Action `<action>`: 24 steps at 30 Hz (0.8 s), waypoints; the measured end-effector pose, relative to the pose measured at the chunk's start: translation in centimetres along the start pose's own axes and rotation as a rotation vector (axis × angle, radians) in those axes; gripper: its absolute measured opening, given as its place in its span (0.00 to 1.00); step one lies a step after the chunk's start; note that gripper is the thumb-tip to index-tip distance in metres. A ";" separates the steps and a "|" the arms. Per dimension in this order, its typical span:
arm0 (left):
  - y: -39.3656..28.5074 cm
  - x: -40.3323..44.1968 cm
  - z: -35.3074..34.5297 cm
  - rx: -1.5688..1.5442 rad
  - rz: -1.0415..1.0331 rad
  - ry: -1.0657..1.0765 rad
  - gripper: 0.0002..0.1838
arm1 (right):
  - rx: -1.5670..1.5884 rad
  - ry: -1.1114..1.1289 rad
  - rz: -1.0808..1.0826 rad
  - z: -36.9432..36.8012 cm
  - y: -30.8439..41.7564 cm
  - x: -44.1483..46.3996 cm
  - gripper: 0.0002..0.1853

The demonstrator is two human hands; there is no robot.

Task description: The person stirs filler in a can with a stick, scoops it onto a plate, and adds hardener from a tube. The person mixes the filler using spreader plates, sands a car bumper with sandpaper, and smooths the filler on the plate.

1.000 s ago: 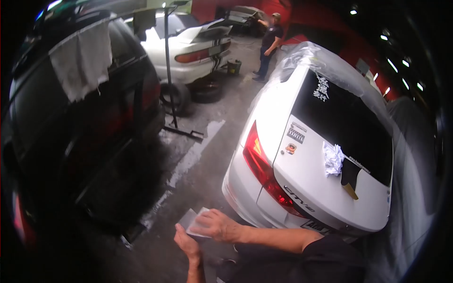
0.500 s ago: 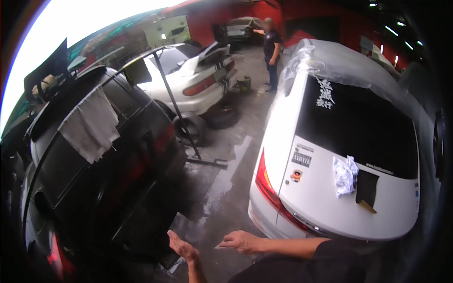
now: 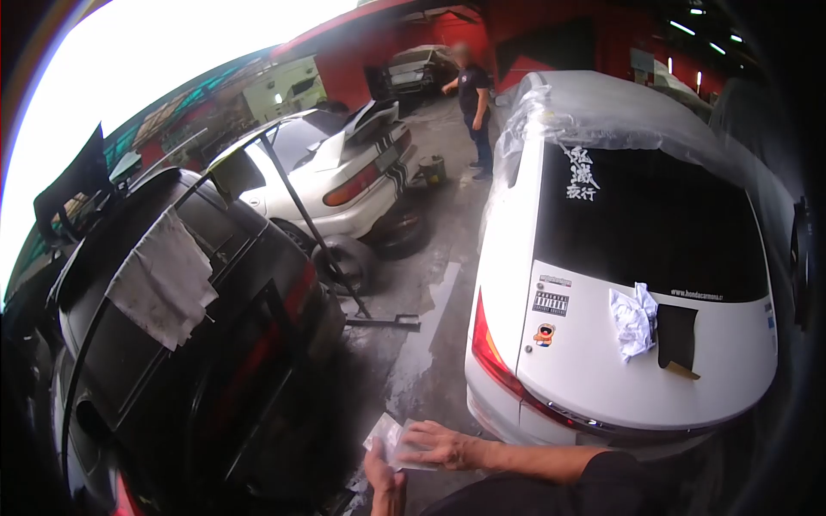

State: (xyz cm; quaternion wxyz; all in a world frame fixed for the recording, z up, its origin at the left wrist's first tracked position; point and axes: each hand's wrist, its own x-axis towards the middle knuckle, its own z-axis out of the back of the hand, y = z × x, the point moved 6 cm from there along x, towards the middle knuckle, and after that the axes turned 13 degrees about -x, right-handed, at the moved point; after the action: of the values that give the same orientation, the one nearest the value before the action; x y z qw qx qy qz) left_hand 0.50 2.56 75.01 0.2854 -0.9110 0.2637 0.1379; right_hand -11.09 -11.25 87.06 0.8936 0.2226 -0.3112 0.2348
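Low in the head view, my left hand (image 3: 381, 469) holds a flat, pale rectangular plate (image 3: 384, 430) by its lower edge. My right hand (image 3: 443, 447) reaches in from the right, its fingers closed on a thin translucent sheet (image 3: 417, 450) that lies against or over the plate. Where the two pieces meet is partly hidden by my fingers. To the right is the white car (image 3: 568, 378). A crumpled white paper (image 3: 634, 322) lies on its trunk lid, beside a dark sheet (image 3: 676, 337) with a brownish lower edge.
A dark vehicle (image 3: 163, 378) fills the left, near a metal stand (image 3: 297, 202) with a hanging grey cloth (image 3: 165, 279). Behind are another white car (image 3: 340, 193), tyres (image 3: 403, 234) on the floor, a bucket (image 3: 432, 170) and a standing person (image 3: 474, 95). Plastic film (image 3: 619, 107) covers the right car's roof.
Half a second ago my hands were apart; now my right hand has come back to the plate in my left. The camera view has shifted, and the distant person's arm is lower.
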 end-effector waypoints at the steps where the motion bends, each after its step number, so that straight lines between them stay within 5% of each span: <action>1: -0.5 0.6 -0.4 0.045 -0.006 0.013 0.20 | -0.014 0.024 -0.036 -0.2 -0.5 0.3 0.31; 8: -6.9 2.1 1.6 0.182 -0.021 0.023 0.19 | -0.054 0.027 -0.270 -6.0 -1.6 0.4 0.33; 10: -11.6 0.1 -2.4 0.026 -0.085 0.172 0.18 | 0.100 0.356 -0.486 -10.6 -2.2 -1.7 0.33; 13: -17.2 1.3 -3.0 0.235 -0.189 0.302 0.16 | -0.001 0.122 -0.670 -10.6 -1.4 0.8 0.34; 16: -17.4 8.7 4.9 0.653 -0.172 0.221 0.26 | -0.278 -0.043 -0.572 -7.9 1.0 7.6 0.31; 18: -17.7 4.8 1.7 0.855 -0.208 0.269 0.31 | -0.300 -0.008 -0.538 -8.2 2.5 11.1 0.30; 24: -17.2 4.1 1.7 0.670 -0.344 0.225 0.29 | -0.361 0.067 -0.499 -13.1 5.9 11.5 0.28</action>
State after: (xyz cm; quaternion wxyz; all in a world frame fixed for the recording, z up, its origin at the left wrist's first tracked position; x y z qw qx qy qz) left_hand 13.30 13.96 79.73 0.5554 -0.8076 0.1672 -0.1063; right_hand -0.44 3.79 86.91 0.9584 0.1221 -0.2542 -0.0438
